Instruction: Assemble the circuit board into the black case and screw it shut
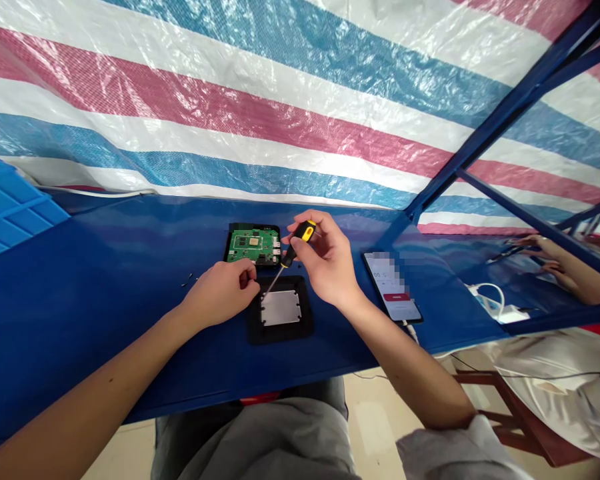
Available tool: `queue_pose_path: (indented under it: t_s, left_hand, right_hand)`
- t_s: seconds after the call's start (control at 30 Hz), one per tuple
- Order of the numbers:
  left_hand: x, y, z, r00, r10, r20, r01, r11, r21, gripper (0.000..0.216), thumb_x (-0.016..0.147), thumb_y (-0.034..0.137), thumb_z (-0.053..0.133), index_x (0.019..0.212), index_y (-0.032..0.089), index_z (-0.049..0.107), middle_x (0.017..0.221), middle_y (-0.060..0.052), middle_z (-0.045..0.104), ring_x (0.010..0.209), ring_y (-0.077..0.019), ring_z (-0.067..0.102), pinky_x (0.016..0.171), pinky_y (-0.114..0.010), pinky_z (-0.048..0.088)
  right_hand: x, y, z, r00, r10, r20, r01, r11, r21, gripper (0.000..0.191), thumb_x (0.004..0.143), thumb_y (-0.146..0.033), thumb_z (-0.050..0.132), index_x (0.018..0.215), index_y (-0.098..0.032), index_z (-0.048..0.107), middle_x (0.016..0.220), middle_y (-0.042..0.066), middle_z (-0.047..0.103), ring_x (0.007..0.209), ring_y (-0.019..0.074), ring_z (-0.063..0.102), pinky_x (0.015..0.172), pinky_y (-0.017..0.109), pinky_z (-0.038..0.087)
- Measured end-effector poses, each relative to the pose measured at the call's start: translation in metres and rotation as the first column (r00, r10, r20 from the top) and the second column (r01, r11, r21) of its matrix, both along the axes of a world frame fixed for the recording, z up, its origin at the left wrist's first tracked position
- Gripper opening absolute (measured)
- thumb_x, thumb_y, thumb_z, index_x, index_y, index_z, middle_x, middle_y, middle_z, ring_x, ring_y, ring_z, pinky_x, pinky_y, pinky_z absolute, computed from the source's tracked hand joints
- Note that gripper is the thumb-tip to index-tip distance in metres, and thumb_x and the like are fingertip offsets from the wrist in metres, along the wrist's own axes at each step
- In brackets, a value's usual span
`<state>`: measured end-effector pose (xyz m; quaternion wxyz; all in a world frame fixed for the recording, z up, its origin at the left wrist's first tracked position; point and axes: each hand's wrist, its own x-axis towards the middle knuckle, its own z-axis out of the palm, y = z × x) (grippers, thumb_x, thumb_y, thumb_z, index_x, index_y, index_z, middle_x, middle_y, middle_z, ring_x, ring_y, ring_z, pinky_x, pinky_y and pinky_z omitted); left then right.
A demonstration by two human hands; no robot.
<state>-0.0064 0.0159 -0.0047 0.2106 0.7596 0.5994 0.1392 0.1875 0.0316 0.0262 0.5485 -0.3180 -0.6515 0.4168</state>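
Note:
My right hand (333, 263) is closed around the black and yellow handle of a screwdriver (304, 232). The shaft slants down to the left, its tip at the upper left corner of a silver metal plate (281, 310). That plate lies in a black plastic cover (280, 336) on the table. Beside the cover's upper left corner rests my left hand (223, 290), fingers curled together; whatever they pinch, if anything, is hidden. Just behind sits a green circuit board (250, 248) in a black case. Several small dark screws (190, 276) lie left of it.
A phone (393, 287) with a lit screen and a cable lies to the right on the blue table (105, 267). A blue bin (15, 207) stands at the far left. Blue frame bars (480, 143) rise on the right; beyond them a co-worker's hand (550, 250) shows.

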Motion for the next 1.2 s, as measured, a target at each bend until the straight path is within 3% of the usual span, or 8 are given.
queue_pose_path:
  t_s: [0.2, 0.43, 1.2]
  left_hand:
    - [0.0, -0.002, 0.002, 1.0, -0.003, -0.004, 0.003, 1.0, 0.009, 0.008, 0.08, 0.03, 0.05, 0.075, 0.025, 0.053, 0.062, 0.003, 0.06, 0.058, -0.0177, 0.055, 0.051, -0.028, 0.033]
    - [0.001, -0.002, 0.002, 1.0, 0.006, -0.002, -0.006, 1.0, 0.021, 0.009, 0.081, 0.031, 0.05, 0.075, 0.025, 0.053, 0.064, 0.003, 0.062, 0.06, -0.0186, 0.057, 0.053, -0.028, 0.032]
    - [0.002, -0.001, 0.004, 0.998, -0.012, -0.06, 0.013, 1.0, 0.003, 0.009, 0.082, 0.03, 0.047, 0.078, 0.025, 0.054, 0.066, 0.002, 0.064, 0.06, -0.0193, 0.057, 0.051, -0.028, 0.03]
  right_hand:
    - [-0.002, -0.015, 0.006, 0.992, -0.019, 0.121, -0.001, 0.986, 0.164, 0.026, 0.088, -0.023, 0.064, 0.113, -0.024, 0.058, 0.104, 0.003, 0.061, 0.085, 0.0111, 0.06, 0.058, 0.018, 0.055]
    - [-0.005, -0.026, 0.014, 0.98, -0.03, 0.198, -0.034, 0.949, 0.313, 0.025, 0.088, -0.017, 0.064, 0.112, -0.023, 0.06, 0.11, 0.005, 0.063, 0.092, 0.0125, 0.065, 0.063, 0.019, 0.061]
    - [-0.006, -0.03, 0.017, 0.973, -0.066, 0.223, -0.037, 0.902, 0.43, 0.027, 0.085, -0.014, 0.068, 0.109, -0.023, 0.062, 0.104, 0.004, 0.064, 0.092, 0.0141, 0.069, 0.063, 0.017, 0.062]
